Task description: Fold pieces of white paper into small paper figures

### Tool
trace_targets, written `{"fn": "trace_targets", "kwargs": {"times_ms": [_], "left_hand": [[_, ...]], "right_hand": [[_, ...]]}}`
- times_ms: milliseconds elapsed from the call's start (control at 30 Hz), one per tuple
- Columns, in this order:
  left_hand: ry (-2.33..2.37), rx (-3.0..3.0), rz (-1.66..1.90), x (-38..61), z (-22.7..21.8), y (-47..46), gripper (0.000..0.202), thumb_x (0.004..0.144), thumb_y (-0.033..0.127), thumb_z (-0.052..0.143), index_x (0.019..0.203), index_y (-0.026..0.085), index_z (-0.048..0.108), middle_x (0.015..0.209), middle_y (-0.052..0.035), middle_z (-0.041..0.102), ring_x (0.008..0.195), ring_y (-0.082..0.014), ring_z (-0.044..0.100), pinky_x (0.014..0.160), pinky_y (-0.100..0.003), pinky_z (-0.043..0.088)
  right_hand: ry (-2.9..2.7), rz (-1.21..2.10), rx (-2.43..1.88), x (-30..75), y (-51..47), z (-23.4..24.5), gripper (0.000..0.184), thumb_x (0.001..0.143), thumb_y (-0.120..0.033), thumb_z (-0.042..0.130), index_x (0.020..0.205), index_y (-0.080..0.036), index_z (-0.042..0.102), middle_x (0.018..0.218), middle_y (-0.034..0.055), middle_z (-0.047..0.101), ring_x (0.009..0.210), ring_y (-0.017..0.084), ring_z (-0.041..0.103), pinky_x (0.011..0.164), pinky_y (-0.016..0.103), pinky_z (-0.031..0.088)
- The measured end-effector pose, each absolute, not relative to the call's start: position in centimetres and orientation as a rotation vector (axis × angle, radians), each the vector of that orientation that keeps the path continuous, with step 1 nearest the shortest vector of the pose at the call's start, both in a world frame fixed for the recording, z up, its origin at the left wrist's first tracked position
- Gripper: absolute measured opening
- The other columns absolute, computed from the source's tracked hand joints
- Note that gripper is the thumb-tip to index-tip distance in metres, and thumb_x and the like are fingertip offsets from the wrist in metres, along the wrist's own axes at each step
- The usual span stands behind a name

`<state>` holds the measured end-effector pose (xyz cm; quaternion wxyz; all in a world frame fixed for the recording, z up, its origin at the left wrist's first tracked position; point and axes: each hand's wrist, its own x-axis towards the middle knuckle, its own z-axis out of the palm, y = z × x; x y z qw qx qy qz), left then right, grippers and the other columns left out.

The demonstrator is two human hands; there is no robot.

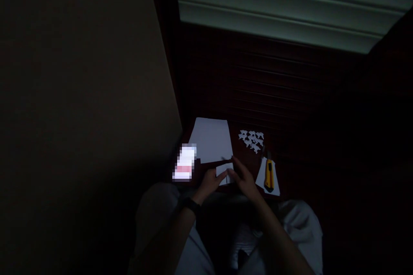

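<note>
In the dim light both my hands meet over a small white piece of paper (225,172) at the near edge of a dark table. My left hand (209,182), with a dark watch on its wrist, pinches the paper's left side. My right hand (244,179) has its fingers closed over the paper's right side. Just beyond the hands lies a larger white sheet (212,139). To the right of my right hand a yellow utility knife (269,176) rests on another white scrap.
Several small folded white paper shapes (252,139) are clustered at the back right of the table. A blurred white and pink object (185,163) sits at the left. A wall (80,94) stands close on the left. My knees in light trousers (300,223) show below.
</note>
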<state>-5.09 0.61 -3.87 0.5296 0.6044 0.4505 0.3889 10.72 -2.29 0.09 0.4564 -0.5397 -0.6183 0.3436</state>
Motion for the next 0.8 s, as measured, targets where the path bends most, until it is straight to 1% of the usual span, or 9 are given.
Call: {"fn": "trace_targets", "kwargs": {"times_ms": [67,133,233,333,400,533,667,733,800], "left_hand": [[1.021,1.379,0.882,-5.0,-3.8,0.6,0.04,0.072,0.042,0.056,0.095,0.01,0.062,0.083,-0.0076,0.066,0.071,-0.0204,0.061,0.058,-0.028,0.049],[0.983,1.293,0.836,-5.0,-3.7,0.6,0.043,0.072,0.044,0.056,0.099,0.011,0.06,0.086,-0.0085,0.066,0.067,-0.02,0.062,0.052,-0.028,0.05],[0.931,1.22,0.834,-4.9,-3.3,0.5,0.044,0.071,0.044,0.056,0.101,0.011,0.059,0.089,-0.0095,0.065,0.067,-0.0201,0.063,0.051,-0.029,0.051],[0.904,1.198,0.841,-4.9,-3.0,0.4,0.043,0.069,0.042,0.06,0.1,0.012,0.058,0.086,-0.0096,0.066,0.066,-0.0197,0.063,0.053,-0.029,0.052],[0.896,1.186,0.827,-4.9,-2.9,0.3,0.043,0.067,0.04,0.063,0.099,0.012,0.058,0.085,-0.0099,0.066,0.067,-0.0196,0.063,0.055,-0.029,0.052],[0.868,1.145,0.845,-4.8,-3.1,0.3,0.042,0.066,0.037,0.065,0.098,0.01,0.059,0.087,-0.0109,0.066,0.072,-0.0208,0.063,0.062,-0.032,0.053],[0.853,1.156,0.895,-4.5,-3.5,0.2,0.041,0.063,0.03,0.068,0.098,0.01,0.059,0.091,-0.0112,0.066,0.078,-0.0222,0.063,0.068,-0.033,0.051],[0.856,1.174,0.907,-4.4,-3.7,0.2,0.041,0.061,0.027,0.07,0.097,0.01,0.06,0.09,-0.011,0.066,0.079,-0.0221,0.062,0.068,-0.032,0.051],[0.883,1.176,0.922,-4.3,-4.0,0.2,0.04,0.061,0.028,0.07,0.096,0.01,0.06,0.089,-0.0107,0.066,0.078,-0.0218,0.062,0.066,-0.031,0.051]], "right_hand": [[-1.583,0.869,-1.291,11.1,-1.8,0.0,0.04,0.077,-0.034,0.051,0.116,-0.024,0.051,0.119,0.0038,0.053,0.111,0.021,0.046,0.096,0.038,0.033],[-1.588,0.879,-1.289,11.4,-1.5,-0.5,0.036,0.076,-0.032,0.053,0.111,-0.024,0.055,0.112,0.0037,0.057,0.105,0.021,0.05,0.093,0.037,0.036],[-1.488,0.865,-1.364,11.6,-1.4,-1.5,0.036,0.073,-0.032,0.055,0.109,-0.023,0.056,0.105,0.0036,0.061,0.096,0.021,0.055,0.086,0.036,0.041],[-1.359,0.864,-1.454,11.8,-1.3,-2.5,0.039,0.073,-0.034,0.054,0.108,-0.019,0.057,0.093,0.0047,0.065,0.082,0.02,0.059,0.075,0.033,0.045],[-1.296,0.835,-1.487,11.8,-1.3,-3.0,0.04,0.072,-0.036,0.054,0.107,-0.017,0.057,0.088,0.0052,0.065,0.077,0.02,0.059,0.071,0.032,0.046],[-1.249,0.747,-1.488,11.8,-1.4,-3.9,0.038,0.07,-0.035,0.056,0.103,-0.016,0.058,0.086,0.0059,0.063,0.075,0.019,0.057,0.069,0.031,0.045],[-1.217,0.72,-1.485,11.5,-1.5,-4.8,0.033,0.069,-0.033,0.057,0.098,-0.016,0.057,0.079,0.0035,0.061,0.069,0.017,0.056,0.065,0.028,0.044],[-1.19,0.703,-1.487,11.3,-1.5,-5.1,0.031,0.068,-0.032,0.058,0.096,-0.017,0.056,0.08,0.0025,0.061,0.069,0.016,0.055,0.065,0.028,0.044],[-1.159,0.698,-1.493,11.0,-1.6,-5.2,0.031,0.068,-0.033,0.058,0.094,-0.018,0.055,0.08,0.0021,0.06,0.069,0.016,0.055,0.064,0.028,0.044]]}}
